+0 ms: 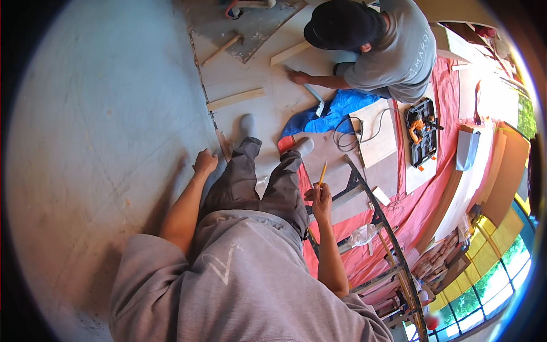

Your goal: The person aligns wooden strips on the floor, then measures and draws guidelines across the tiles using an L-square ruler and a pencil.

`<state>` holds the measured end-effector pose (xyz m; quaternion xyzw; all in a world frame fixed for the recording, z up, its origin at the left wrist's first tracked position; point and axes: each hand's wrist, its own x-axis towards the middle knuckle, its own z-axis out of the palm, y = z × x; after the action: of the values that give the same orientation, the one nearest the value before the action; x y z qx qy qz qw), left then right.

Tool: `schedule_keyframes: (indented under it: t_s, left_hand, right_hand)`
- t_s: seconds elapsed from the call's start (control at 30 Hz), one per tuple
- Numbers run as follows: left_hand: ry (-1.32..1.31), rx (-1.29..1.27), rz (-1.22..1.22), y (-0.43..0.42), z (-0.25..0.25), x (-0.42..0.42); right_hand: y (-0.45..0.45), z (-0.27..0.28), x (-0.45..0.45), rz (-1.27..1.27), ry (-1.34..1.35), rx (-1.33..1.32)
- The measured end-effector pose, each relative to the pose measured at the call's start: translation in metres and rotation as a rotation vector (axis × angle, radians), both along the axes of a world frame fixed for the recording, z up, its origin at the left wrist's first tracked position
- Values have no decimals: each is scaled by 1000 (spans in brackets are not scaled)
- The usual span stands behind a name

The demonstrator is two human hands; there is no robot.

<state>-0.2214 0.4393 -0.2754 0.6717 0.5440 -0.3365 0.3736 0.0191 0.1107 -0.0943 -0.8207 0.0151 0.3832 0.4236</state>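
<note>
My right hand (321, 198) grips a yellow pencil (323, 172), its point turned up and away from me. Beside that hand runs a dark metal ladder (373, 206). My left hand (205, 162) has its fingers curled in, close to the large grey surface (102, 148); what is inside them, if anything, is hidden. Just past it a narrow wood strip (223, 145) lies along that surface's edge. Farther off is a short pale board (236, 99).
Ahead, a co-worker in a cap (399, 54) bends over, one hand by a grey metal tool (313, 94). Around are a blue tarp (345, 108), a black case with an orange power tool (423, 132), a hammer (222, 49), plywood (377, 128) and pink sheeting (407, 219).
</note>
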Motion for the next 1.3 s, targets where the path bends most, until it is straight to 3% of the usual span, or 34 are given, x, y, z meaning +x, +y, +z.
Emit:
schedule_keyframes:
  t_s: [1.3]
  left_hand:
    - [25, 18, -37, 4, 14, 38]
  right_hand:
    - [-15, -10, 8, -81, 29, 28]
